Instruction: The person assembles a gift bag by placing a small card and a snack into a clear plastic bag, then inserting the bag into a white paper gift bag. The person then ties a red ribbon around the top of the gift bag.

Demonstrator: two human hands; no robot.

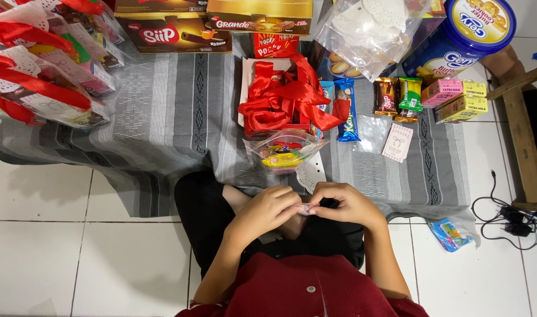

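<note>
My left hand (268, 209) and my right hand (346, 203) meet above my lap, their fingertips pinching one small pale piece (304, 209) between them. What the piece is cannot be made out. Just beyond the hands a clear plastic bag of colourful sweets (284, 151) lies on the grey striped cloth (174, 117), with a white paper doily (311, 174) under its near edge. Behind the bag sits a heap of red satin ribbon (280, 97) in a shallow white box.
Wrapped snack bars (346, 108), small pink and yellow boxes (459, 98), a pale card (397, 142), a round blue biscuit tin (465, 32) and brown snack cartons (173, 26) crowd the cloth. Ribbon-tied gift packs (36, 76) stand left. A black cable (512, 220) and a blue wrapper (450, 233) lie on the tiles.
</note>
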